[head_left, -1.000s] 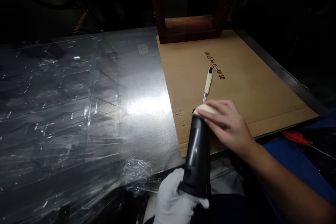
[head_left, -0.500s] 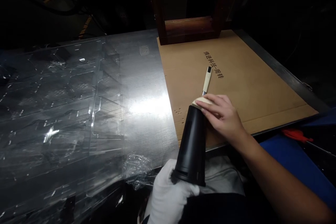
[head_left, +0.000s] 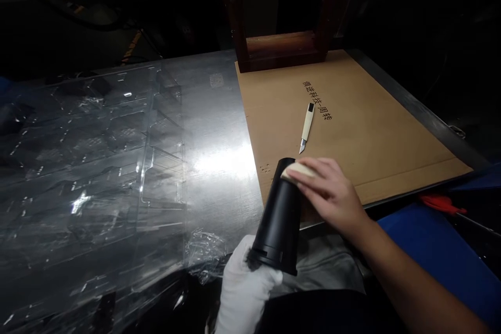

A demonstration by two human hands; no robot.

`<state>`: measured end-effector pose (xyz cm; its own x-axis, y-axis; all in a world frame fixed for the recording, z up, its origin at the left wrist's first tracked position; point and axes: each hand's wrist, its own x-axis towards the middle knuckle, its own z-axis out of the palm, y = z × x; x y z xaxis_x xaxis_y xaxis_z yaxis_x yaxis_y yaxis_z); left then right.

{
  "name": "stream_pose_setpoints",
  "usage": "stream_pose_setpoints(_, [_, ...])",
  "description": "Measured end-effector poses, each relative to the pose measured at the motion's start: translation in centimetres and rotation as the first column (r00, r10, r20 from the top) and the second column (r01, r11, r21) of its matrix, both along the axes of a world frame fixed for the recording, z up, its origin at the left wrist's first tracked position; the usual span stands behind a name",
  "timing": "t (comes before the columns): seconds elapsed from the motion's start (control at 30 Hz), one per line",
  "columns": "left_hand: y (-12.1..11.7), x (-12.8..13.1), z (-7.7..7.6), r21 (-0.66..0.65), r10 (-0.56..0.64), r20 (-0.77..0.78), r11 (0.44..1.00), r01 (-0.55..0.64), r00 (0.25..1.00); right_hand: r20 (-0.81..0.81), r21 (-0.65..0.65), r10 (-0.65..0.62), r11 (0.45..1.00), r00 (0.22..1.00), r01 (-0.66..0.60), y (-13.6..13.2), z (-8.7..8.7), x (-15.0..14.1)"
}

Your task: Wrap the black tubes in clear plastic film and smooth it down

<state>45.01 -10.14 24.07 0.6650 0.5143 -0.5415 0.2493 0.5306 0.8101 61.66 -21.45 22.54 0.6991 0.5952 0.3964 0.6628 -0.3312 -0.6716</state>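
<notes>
My left hand (head_left: 246, 287), in a white glove, grips the lower, wider end of a black tapered plastic part (head_left: 278, 222). The part is tilted, its narrower end pointing away from me over the table's front edge. In my bare right hand (head_left: 334, 193) is a small cream-coloured pad (head_left: 293, 171), pinched between fingers and thumb and touching the part's surface near the far end. Just beyond, a craft knife (head_left: 308, 124) with a cream handle lies on the cardboard sheet (head_left: 383, 125), its bare blade towards me. The left fingertips are partly hidden by the part.
Clear plastic blister trays (head_left: 105, 177) cover the left of the metal table (head_left: 213, 120). Crumpled clear film (head_left: 205, 250) lies at the front edge. A dark red wooden frame (head_left: 284, 62) stands at the cardboard's back edge. To the right is a red object (head_left: 442, 203) beside blue material (head_left: 426, 240).
The pad in my right hand has moved from the part's far end slightly down its side, towards me. The part has shifted a little left, and the knife's blade is now uncovered.
</notes>
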Motion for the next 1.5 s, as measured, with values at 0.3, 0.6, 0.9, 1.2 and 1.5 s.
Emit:
stream_pose_setpoints(0.3, [0.3,0.1,0.2,0.073,-0.059,-0.044,0.995,0.062,0.997,0.034,-0.003,-0.144,0.990,0.989,0.144,0.7,1.1,3.5])
stream_pose_setpoints(0.6, [0.0,0.6,1.6,-0.023,-0.055,-0.055,0.998,0.054,0.997,0.055,-0.160,0.099,0.983,0.994,-0.090,1.2,2.0,2.3])
stream_pose_setpoints(0.9, [0.2,0.4,1.6,0.023,-0.138,-0.087,0.990,0.141,0.987,-0.007,-0.240,-0.007,0.971,1.000,0.006,0.7,1.8,5.0])
stream_pose_setpoints(1.2, [-0.3,0.2,1.2,0.056,-0.176,-0.068,0.982,0.180,0.982,0.077,-0.228,0.096,0.971,0.992,-0.077,0.8,2.7,2.9])
stream_pose_setpoints(1.5, [0.2,0.1,0.8,0.007,-0.132,-0.068,0.991,0.133,0.989,0.000,-0.082,-0.053,0.995,0.999,0.053,1.1,0.7,4.4])
